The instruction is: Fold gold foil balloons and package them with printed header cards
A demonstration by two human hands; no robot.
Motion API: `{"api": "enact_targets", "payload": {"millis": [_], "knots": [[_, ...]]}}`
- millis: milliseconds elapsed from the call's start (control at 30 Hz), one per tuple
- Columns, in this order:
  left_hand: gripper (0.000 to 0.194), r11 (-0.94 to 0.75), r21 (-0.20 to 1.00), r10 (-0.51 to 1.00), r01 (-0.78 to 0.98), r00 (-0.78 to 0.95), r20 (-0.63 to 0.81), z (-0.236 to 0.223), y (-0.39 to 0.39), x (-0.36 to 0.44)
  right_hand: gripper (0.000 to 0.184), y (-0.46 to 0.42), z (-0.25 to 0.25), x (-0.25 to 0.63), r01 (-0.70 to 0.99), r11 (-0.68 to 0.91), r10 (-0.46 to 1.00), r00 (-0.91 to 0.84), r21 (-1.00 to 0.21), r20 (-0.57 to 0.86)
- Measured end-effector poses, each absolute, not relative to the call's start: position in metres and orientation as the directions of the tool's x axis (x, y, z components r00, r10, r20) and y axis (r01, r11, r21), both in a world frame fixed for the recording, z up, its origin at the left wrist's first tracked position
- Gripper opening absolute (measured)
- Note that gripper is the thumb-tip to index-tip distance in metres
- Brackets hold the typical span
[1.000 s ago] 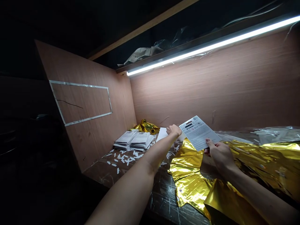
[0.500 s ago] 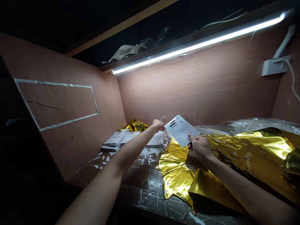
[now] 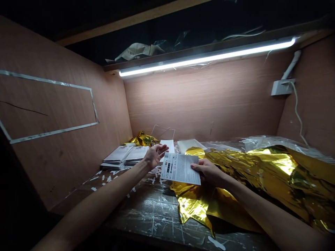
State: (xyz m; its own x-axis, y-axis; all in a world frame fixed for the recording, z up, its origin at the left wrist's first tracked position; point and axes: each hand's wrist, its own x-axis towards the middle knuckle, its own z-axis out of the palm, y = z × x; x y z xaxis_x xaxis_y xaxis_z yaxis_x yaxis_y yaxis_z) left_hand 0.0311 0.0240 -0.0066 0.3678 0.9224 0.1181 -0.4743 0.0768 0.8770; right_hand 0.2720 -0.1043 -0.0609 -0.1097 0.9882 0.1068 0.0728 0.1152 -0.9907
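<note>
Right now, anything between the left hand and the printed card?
Nothing visible between the left hand and the printed card, held in the right hand. The white scraps lie lower, on the worktop.

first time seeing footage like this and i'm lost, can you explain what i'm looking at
It is one view, from a camera worn on a person's head, looking forward and down at their bare hands; no robot is involved. The right hand holds a printed card. The left hand is open beside it, palm up. On the dark worktop lie stacks of printed cards, small white scraps and crumpled gold foil. A bright tube light shines above.
</note>
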Motion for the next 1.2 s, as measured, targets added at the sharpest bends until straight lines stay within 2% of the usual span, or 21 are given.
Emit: {"api": "enact_targets", "payload": {"millis": [133, 333, 700, 933, 1200], "knots": [[0.008, 0.054, 0.856, 0.922, -0.515, 0.355, 0.155, -0.010, 0.020, 0.026, 0.046, -0.108, -0.062, 0.270, 0.051, 0.081, 0.986, -0.151, -0.995, 0.072], [0.027, 0.074, 0.896, 0.900, -0.438, 0.417, 0.129, -0.013, 0.008, 0.023, 0.047, -0.112, -0.059, 0.268, 0.053, 0.114, 0.993, -0.019, -0.992, 0.113], [0.022, 0.054, 0.974, 0.858, -0.221, 0.509, 0.068, -0.009, 0.009, 0.012, 0.042, -0.109, -0.059, 0.281, 0.000, 0.179, 0.973, 0.151, -0.984, 0.177], [0.006, 0.081, 0.929, 0.910, -0.360, 0.407, 0.079, -0.013, 0.011, 0.018, 0.038, -0.114, -0.060, 0.269, -0.114, 0.117, 0.993, 0.041, -0.987, 0.113], [0.002, 0.111, 0.858, 0.925, -0.501, 0.369, 0.095, -0.015, 0.010, 0.022, 0.039, -0.116, -0.055, 0.269, -0.037, 0.111, 0.993, 0.031, -0.993, 0.110]]}}
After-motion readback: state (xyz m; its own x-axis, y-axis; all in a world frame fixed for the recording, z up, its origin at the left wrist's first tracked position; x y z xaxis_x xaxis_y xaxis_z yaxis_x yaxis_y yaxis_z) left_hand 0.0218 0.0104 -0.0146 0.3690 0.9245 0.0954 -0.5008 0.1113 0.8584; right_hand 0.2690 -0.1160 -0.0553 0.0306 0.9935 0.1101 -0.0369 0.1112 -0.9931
